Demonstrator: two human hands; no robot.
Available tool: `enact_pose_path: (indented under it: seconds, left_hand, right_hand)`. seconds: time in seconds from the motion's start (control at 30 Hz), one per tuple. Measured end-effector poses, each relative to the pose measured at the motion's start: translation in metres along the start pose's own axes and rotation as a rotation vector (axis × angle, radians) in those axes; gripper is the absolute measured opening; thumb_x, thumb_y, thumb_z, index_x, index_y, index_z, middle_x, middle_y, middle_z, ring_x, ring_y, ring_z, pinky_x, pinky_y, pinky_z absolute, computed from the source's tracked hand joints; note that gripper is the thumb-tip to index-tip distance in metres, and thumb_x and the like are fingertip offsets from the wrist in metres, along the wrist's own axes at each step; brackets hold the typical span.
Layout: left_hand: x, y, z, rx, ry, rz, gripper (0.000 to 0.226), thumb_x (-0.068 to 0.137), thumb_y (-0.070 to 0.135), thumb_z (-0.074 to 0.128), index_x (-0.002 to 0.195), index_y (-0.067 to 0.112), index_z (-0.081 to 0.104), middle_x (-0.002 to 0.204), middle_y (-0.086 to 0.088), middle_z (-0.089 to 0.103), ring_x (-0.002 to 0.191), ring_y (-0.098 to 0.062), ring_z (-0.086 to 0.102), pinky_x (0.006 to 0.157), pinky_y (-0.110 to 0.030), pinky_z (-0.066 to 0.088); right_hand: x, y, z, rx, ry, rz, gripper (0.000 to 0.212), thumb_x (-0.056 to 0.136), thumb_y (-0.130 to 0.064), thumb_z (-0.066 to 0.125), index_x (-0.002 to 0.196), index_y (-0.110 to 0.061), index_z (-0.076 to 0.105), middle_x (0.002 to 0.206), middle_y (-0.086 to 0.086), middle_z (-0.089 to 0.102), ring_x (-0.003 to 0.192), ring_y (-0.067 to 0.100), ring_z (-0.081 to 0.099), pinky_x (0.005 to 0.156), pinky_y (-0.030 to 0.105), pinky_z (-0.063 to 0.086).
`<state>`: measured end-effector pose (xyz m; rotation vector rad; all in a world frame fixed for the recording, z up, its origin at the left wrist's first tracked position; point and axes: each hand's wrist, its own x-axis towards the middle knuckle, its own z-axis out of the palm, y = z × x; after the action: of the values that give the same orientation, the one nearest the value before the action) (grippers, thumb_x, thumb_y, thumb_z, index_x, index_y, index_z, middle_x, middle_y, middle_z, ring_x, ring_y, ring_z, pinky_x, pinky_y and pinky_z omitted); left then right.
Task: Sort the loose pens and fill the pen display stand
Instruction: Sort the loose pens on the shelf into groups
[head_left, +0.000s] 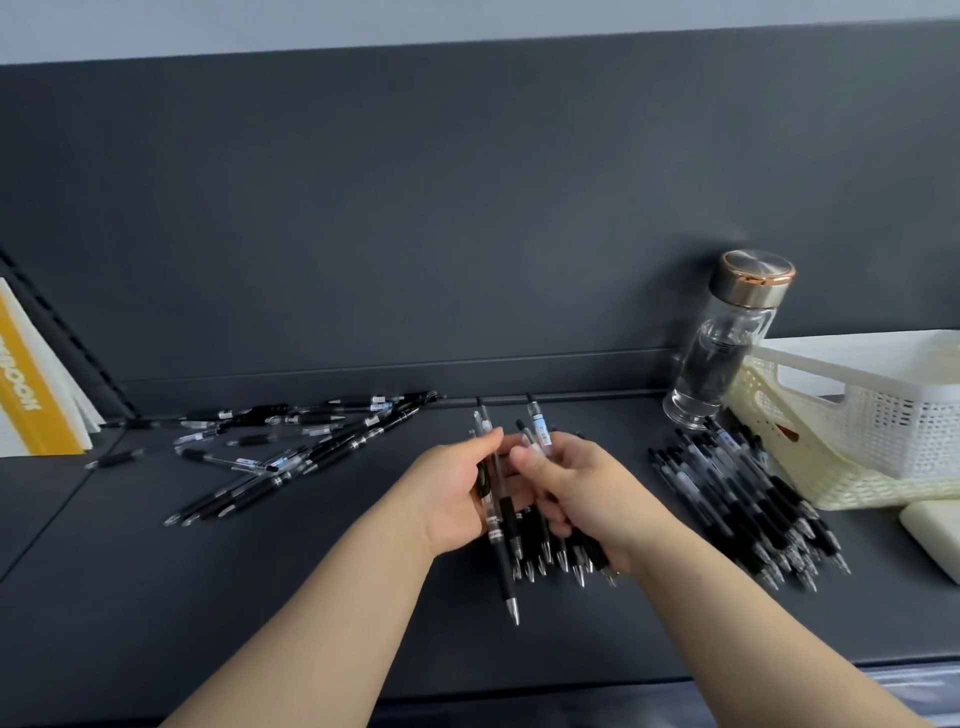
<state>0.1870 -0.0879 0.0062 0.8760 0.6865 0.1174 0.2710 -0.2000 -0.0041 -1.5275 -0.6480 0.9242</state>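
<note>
Head view: your left hand (457, 499) and right hand (582, 499) close from either side on one bundle of pens (524, 540) held low over the dark shelf (260, 597). Both thumbs press on top of the barrels and the fingers curl round underneath, so each hand is gripping, not spread. The bundle's long axis runs away from you, with the metal tips toward you and the clicker ends toward the back wall. One pen (505, 571) has slid out further toward you than its neighbours, on the left-hand side. That makes your left hand the nearer one to square it up.

The neat heap of pens (748, 499) lies to the right of your right hand, tips also toward you, and your right hand is the closer one to it. The loose pens (337, 449) are scattered well off to the left, pointing all ways.

Behind the heap a white basket (893, 410) sits in a tilted cream basket (831, 488). You cannot tell what either holds. A glass bottle (722, 358) stands just beside them. No display stand shows.
</note>
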Motion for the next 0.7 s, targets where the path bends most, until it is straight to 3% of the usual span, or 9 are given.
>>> enact_pose_path:
  seconds: [0.13,0.3,0.47,0.5,0.6,0.7]
  left_hand:
    - [0.003,-0.004,0.017,0.000,-0.026,-0.034,0.023,0.098,0.023,0.046,0.105,0.004,0.057,0.083,-0.015,0.064,0.071,-0.026,0.060,0.069,-0.036,0.053]
    - [0.010,-0.006,0.025,0.026,0.061,0.034,0.029,0.099,0.023,0.045,0.100,-0.001,0.062,0.087,-0.012,0.066,0.068,-0.022,0.063,0.062,-0.032,0.055]
    - [0.011,-0.014,0.037,0.030,0.092,0.024,0.031,0.100,0.018,0.042,0.081,0.002,0.061,0.071,-0.010,0.064,0.056,-0.018,0.060,0.050,-0.026,0.051]
    - [0.011,-0.015,0.040,0.019,0.089,0.018,0.030,0.100,0.017,0.042,0.082,0.002,0.061,0.074,-0.011,0.064,0.057,-0.019,0.061,0.051,-0.026,0.051]
    - [0.010,-0.013,0.043,-0.033,0.045,0.021,0.030,0.101,0.017,0.038,0.097,-0.001,0.062,0.086,-0.015,0.067,0.057,-0.019,0.066,0.050,-0.024,0.053]
    - [0.009,-0.011,0.043,-0.017,0.023,0.035,0.031,0.101,0.018,0.039,0.103,-0.002,0.062,0.088,-0.014,0.069,0.061,-0.018,0.066,0.058,-0.026,0.052]
  right_hand:
    - [-0.005,0.001,-0.009,-0.110,0.005,0.026,0.007,0.084,-0.014,0.066,0.082,-0.009,0.061,0.064,0.006,0.057,0.039,0.011,0.035,0.038,0.021,0.030]
    - [-0.011,0.001,-0.029,-0.071,0.080,0.037,0.026,0.087,-0.010,0.060,0.062,-0.014,0.056,0.041,-0.006,0.044,0.037,0.010,0.031,0.040,0.022,0.027]
    - [-0.005,0.006,-0.024,-0.194,0.093,0.065,0.006,0.084,-0.011,0.062,0.078,-0.013,0.062,0.054,0.000,0.054,0.034,0.009,0.037,0.038,0.021,0.031]
    - [-0.003,0.006,-0.022,-0.223,0.114,0.065,0.002,0.083,-0.014,0.063,0.083,-0.013,0.061,0.060,0.000,0.057,0.036,0.008,0.042,0.039,0.021,0.034]
    - [0.002,0.009,-0.027,-0.373,0.205,0.060,0.025,0.077,-0.029,0.070,0.092,-0.014,0.057,0.075,0.001,0.062,0.059,0.013,0.056,0.051,0.026,0.044]
    - [0.004,0.011,-0.031,-0.407,0.203,0.061,0.018,0.081,-0.027,0.064,0.084,-0.012,0.055,0.065,-0.001,0.052,0.055,0.015,0.048,0.052,0.028,0.040]
